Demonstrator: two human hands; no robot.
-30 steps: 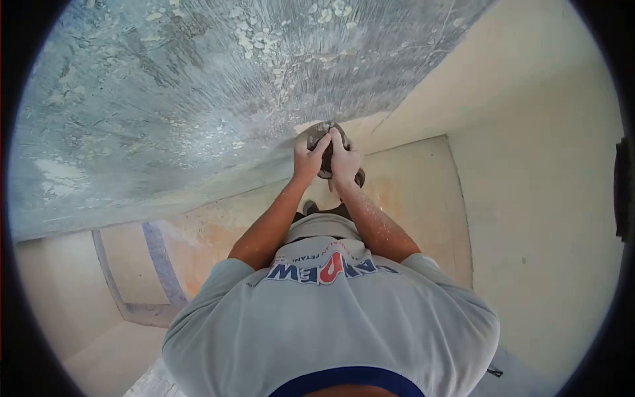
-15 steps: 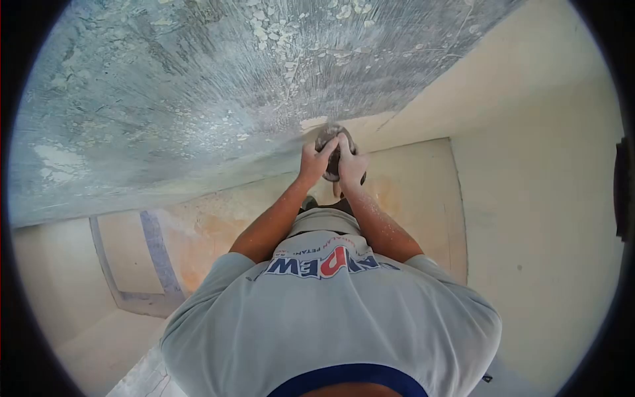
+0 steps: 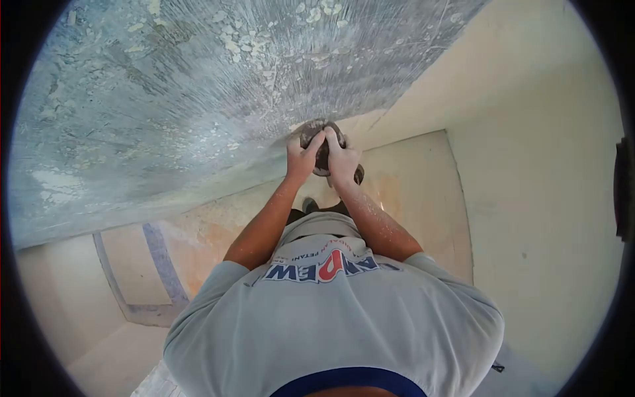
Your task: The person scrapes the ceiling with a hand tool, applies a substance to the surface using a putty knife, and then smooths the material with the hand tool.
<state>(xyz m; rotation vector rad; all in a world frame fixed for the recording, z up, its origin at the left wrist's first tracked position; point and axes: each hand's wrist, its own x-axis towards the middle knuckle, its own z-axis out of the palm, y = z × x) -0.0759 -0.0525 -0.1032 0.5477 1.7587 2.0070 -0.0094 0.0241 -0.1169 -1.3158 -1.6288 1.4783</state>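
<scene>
Both my hands grip a dark brown, rounded object (image 3: 322, 159) dusted with pale powder; its exact kind does not show. My left hand (image 3: 301, 159) wraps its left side, and my right hand (image 3: 343, 159) wraps the right side, thumbs close together on the near face. The object's far side is at the lower part of the scraped grey-blue wall (image 3: 218, 79); whether it presses on the wall is hidden. White dust coats my fingers and speckles my right forearm.
A cream wall (image 3: 542, 198) rises on the right, with a dark fixture (image 3: 620, 192) at its edge. Below lies a dusty, orange-stained floor (image 3: 410, 198). A purple-grey band (image 3: 164, 258) marks a pale panel at left. My shoe (image 3: 309, 204) shows below my hands.
Both hands, with the dark object between them, have shifted a little to the left and slightly up along the wall. My grip looks the same.
</scene>
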